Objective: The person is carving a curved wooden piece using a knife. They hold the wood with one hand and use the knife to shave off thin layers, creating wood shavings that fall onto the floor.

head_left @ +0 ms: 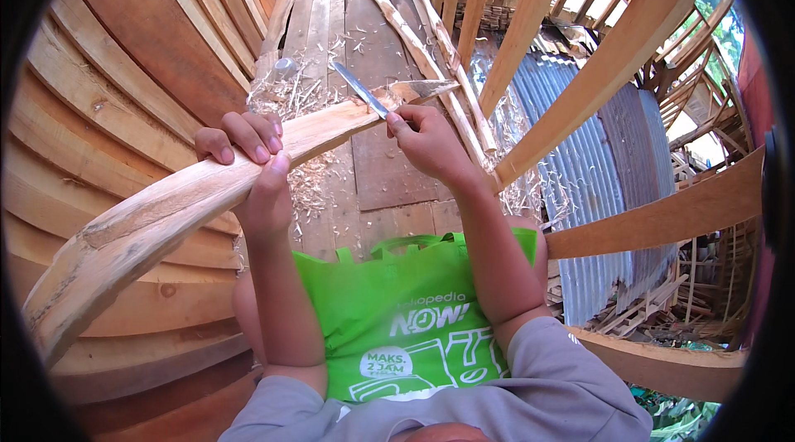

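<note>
A long, pale piece of wood (174, 192) slants from the lower left up to the middle of the head view, its far end rough and darker. My left hand (257, 162) is wrapped round its middle, fingers over the top and thumb on the near side. In my right hand (424, 142) is a knife (359, 87), its handle mostly hidden by my fingers. The blade points up and left and lies across the wood near the far end. Over my lap spreads a green bag (364, 285) with white print.
Wood shavings (313, 185) litter the plank floor (389, 169). Two pale poles (422, 48) lie ahead. A wall of stacked boards (124, 127) rises on the left. Upright slats (530, 19) stand on the right, with corrugated metal sheets (580, 169) beyond them. A small clear cup-like object (284, 67) sits among the shavings.
</note>
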{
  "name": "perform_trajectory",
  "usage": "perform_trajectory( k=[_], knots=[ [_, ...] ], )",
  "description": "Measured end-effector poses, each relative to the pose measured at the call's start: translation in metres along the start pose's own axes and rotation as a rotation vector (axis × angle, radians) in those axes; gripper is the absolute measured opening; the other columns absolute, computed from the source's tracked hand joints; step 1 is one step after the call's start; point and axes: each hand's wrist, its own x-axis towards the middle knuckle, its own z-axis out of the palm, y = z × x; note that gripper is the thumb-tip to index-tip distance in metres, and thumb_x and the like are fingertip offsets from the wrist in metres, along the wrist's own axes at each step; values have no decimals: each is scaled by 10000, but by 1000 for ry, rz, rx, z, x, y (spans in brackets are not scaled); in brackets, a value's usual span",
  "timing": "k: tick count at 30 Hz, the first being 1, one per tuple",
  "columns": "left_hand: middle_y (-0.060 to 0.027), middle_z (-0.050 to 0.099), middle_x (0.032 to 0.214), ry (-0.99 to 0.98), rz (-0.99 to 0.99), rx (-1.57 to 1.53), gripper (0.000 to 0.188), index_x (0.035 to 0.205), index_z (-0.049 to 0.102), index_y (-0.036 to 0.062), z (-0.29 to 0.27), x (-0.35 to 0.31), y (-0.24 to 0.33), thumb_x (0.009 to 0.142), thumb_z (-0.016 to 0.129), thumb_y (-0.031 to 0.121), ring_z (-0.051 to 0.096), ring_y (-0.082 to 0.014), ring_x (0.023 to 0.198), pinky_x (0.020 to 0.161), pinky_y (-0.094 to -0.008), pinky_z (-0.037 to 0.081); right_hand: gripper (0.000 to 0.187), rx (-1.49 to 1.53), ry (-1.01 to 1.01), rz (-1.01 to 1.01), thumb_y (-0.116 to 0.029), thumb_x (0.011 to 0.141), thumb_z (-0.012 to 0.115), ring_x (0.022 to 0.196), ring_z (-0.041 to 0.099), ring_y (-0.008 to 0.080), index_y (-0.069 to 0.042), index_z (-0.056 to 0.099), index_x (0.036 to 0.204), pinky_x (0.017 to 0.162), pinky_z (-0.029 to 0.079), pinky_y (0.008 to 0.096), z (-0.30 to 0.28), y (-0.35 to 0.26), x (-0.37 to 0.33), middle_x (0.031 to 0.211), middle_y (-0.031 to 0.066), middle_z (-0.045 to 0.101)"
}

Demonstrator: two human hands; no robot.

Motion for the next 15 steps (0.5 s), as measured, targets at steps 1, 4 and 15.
perform_trajectory(
  k=[1,4,15],
  knots=[
    [10,416,850,1,1,-5,449,975,370,211,1,0,0,715,593,-78,452,-139,852,919,-365,360,328,-31,-4,12,-304,983,545,701,580,221,-12,691,941,673,444,370,1,-7,-1,734,113,619],
    [0,426,846,6,3,3,465,971,353,202,-2,0,-2,708,603,-89,458,-141,843,896,-367,371,463,-197,37,23,-431,967,550,674,580,270,5,694,907,662,447,402,2,-22,-2,687,145,598],
    [12,413,855,3,11,9,453,983,346,213,2,1,1,726,603,-58,450,-130,846,890,-361,358,641,-236,19,113,-585,935,588,498,481,150,20,689,749,500,379,355,-3,-41,6,523,43,481]
  ],
)
